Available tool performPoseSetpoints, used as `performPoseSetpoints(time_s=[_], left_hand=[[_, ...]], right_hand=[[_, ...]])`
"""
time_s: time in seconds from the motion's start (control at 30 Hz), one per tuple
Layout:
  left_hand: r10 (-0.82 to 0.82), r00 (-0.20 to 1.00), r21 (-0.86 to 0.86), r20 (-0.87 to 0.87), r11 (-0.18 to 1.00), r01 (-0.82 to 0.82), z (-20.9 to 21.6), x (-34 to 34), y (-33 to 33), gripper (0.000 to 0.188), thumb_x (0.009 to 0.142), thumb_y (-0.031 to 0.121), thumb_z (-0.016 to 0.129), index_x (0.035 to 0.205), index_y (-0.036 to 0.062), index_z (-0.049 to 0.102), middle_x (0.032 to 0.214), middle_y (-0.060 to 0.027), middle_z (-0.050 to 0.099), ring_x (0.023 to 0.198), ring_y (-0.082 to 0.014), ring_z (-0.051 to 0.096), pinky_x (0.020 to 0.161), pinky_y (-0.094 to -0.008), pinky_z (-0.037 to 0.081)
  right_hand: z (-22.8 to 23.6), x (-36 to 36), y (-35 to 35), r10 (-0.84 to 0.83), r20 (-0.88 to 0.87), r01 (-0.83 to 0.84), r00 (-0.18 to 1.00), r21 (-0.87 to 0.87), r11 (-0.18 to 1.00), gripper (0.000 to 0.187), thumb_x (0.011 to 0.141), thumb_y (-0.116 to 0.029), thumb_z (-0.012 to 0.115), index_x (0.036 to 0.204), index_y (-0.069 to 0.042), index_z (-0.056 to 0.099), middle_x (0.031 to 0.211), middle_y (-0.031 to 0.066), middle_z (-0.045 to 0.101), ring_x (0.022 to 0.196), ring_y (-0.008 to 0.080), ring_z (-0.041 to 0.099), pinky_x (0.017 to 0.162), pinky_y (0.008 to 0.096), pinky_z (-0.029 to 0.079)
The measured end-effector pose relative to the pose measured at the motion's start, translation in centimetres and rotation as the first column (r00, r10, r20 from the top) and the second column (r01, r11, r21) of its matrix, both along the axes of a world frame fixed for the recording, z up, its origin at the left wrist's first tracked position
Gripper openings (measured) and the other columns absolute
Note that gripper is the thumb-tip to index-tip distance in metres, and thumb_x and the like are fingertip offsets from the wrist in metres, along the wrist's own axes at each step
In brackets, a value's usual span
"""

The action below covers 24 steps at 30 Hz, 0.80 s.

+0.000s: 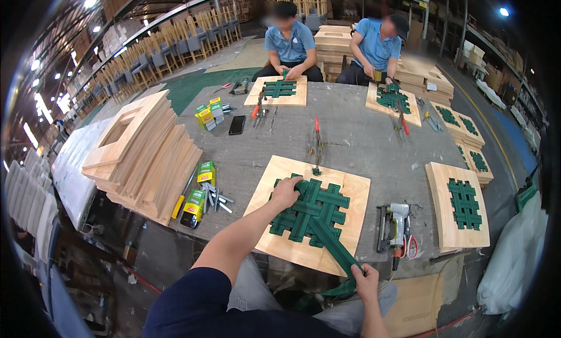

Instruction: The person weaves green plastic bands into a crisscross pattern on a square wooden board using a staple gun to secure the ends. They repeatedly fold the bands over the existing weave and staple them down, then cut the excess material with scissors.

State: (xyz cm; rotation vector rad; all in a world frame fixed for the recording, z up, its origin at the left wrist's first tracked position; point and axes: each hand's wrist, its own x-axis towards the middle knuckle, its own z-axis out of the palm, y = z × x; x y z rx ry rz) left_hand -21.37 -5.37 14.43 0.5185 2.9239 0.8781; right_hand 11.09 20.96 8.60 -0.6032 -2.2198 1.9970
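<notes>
A square wooden panel (350,189) lies in front of me with green elastic webbing (310,206) woven crosswise over its middle. My left hand (286,192) is at the upper left of the weave, its fingers closed on a strap there. One loose green strap (336,244) runs from the weave towards me, past the panel's near edge. Its end is gripped by my right hand (366,281), thumb on top. More webbing hangs below that hand. Beyond the panel's far edge stand red-handled pliers (317,142).
A staple gun (398,224) and red-handled scissors (412,247) lie to the right, near stacked webbed panels (461,238). At left are bare panels (146,163), staple boxes (196,200), loose staples (216,198) and a phone (236,125). Two co-workers sit across the table (263,142).
</notes>
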Motion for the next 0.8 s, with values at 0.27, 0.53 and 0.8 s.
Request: performPoseSetpoints(time_s=[0.27, 0.53, 0.8], left_hand=[[0.260, 0.835, 0.627, 0.485, 0.562, -0.539, 0.7, -2.2, -1.2, 0.019, 0.100, 0.017, 0.064, 0.108, 0.0057, 0.077, 0.079, -0.0024, 0.068, 0.067, -0.0163, 0.062, 0.062, -0.0335, 0.051], [0.346, 0.899, 0.780, 0.269, 0.470, -0.414, 2.1, -3.6, -3.9, 0.018, 0.100, 0.013, 0.066, 0.109, 0.0024, 0.076, 0.076, 0.0009, 0.064, 0.063, -0.0106, 0.053, 0.059, -0.0292, 0.045], [0.042, 0.950, 0.861, 0.310, 0.411, -0.299, 3.0, 0.8, -4.3, 0.016, 0.100, 0.013, 0.067, 0.106, -0.0019, 0.065, 0.086, -0.0069, 0.070, 0.076, -0.0120, 0.067, 0.065, -0.0284, 0.054]], right_hand=[[3.7, 0.0, 1.3, 0.093, 0.069, -0.088, 0.993, -0.069, 0.994, 0.018, 0.093, -0.011, 0.076, 0.088, -0.005, 0.060, 0.078, -0.0005, 0.066, 0.066, 0.0056, 0.056, 0.059, 0.0239, 0.044], [3.4, -0.9, 1.9, 0.248, 0.276, -0.250, 0.929, -0.029, 0.968, 0.017, 0.092, -0.012, 0.078, 0.098, 0.001, 0.067, 0.080, 0.0012, 0.069, 0.069, 0.0075, 0.060, 0.064, 0.0261, 0.049], [5.7, -6.8, 1.4, 0.122, 0.073, -0.142, 0.990, 0.489, 0.860, 0.019, 0.090, -0.013, 0.075, 0.102, 0.002, 0.073, 0.083, 0.0064, 0.072, 0.079, 0.0117, 0.066, 0.072, 0.0297, 0.053]])
